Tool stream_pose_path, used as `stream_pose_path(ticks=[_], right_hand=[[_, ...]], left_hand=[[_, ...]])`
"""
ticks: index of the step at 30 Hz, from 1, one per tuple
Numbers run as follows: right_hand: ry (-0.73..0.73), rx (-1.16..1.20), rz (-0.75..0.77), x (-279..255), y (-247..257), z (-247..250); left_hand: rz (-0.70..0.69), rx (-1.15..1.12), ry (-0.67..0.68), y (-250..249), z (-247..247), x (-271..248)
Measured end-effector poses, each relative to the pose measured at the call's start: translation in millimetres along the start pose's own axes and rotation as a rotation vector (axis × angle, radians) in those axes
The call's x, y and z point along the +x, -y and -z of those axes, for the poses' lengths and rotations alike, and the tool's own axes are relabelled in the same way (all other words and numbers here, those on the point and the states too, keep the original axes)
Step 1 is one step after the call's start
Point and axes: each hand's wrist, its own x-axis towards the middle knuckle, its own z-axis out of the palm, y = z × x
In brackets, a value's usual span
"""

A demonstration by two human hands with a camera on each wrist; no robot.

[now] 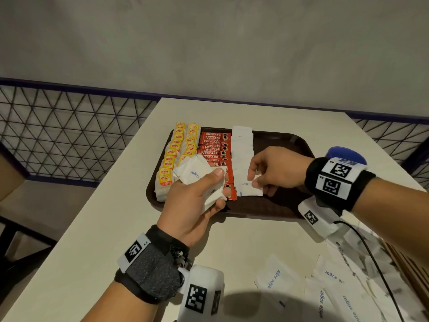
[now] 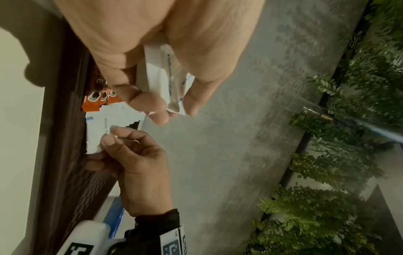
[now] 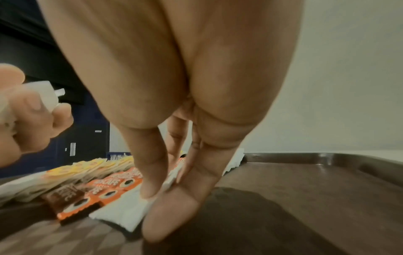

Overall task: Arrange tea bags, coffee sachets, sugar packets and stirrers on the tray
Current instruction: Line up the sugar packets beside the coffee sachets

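A white sugar packet [image 1: 251,190] lies at the near end of the white row [image 1: 242,145] on the brown tray [image 1: 290,140], just beside the red coffee sachets [image 1: 214,147]; the right hand [image 1: 276,169] pinches its right edge between thumb and fingertips; the left hand [image 1: 197,205], above the tray's near-left part, grips a bunch of sugar packets [image 1: 197,173], fingers curled round them; two columns of yellow tea bags [image 1: 176,154] fill the tray's left side; the tray rests on a pale table [image 1: 116,228]; loose sugar packets [image 1: 325,287] lie scattered on the table near the person's right; a blue object [image 1: 346,154], partly hidden, sits behind the right wrist.
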Motion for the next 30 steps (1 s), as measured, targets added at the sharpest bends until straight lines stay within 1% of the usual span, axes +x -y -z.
stream_pose_path(ticks=[3,5,7,9,11,13,16,19,21,24,27,29,30], right_hand=[[0.028,-0.078,-0.011,3,0,-3],[0.021,-0.153,-0.005,3,2,-2],[-0.011,-0.222,0.019,0,6,1],[-0.059,-0.224,0.041,-6,12,6],[-0.115,-0.174,0.063,-14,19,10],[-0.169,-0.085,0.111,-27,28,12],[-0.246,0.126,0.2,-53,42,4],[-0.285,0.352,0.272,-77,51,-13],[-0.315,0.422,0.28,-84,51,-23],[-0.377,0.503,0.249,-83,44,-35],[-0.428,0.519,0.223,-77,37,-40],[-0.41,0.527,0.225,-77,35,-36],[-0.377,0.528,0.226,-77,33,-34]], left_hand=[[0.006,-0.023,0.005,1,0,1],[0.017,-0.053,0.015,1,0,2],[0.038,-0.094,0.029,2,1,4],[0.054,-0.16,0.038,2,3,4],[0.061,-0.229,0.078,2,3,2],[0.055,-0.249,0.125,0,0,0],[0.03,-0.189,0.178,2,1,1],[0.014,-0.107,0.214,5,2,2],[0.009,-0.005,0.2,7,4,1],[-0.01,0.147,0.155,8,6,1],[-0.032,0.202,0.196,10,6,1],[-0.057,0.225,0.207,12,6,2],[-0.072,0.231,0.194,13,6,2]])
